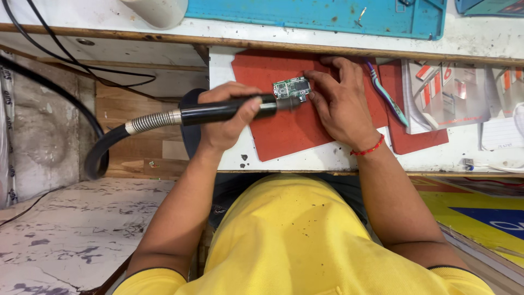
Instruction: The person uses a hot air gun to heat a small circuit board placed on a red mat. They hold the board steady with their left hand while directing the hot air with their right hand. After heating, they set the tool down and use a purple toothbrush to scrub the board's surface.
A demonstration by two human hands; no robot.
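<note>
**Hot-air wand held at a circuit board on a red mat**

A black hot-air wand [229, 110] is gripped in the left hand [226, 117], fingers curled tight round its barrel; its nozzle is pointed toward 3 o'clock and meets the small green circuit board [292, 88]. The board is lain on the red mat [284, 131], at 9 o'clock of the right hand [341, 101], whose fingers are loosely spread, fingertips pressed at the board's edge. A toothbrush [386, 94] is seen at 3 o'clock of that hand.
</note>
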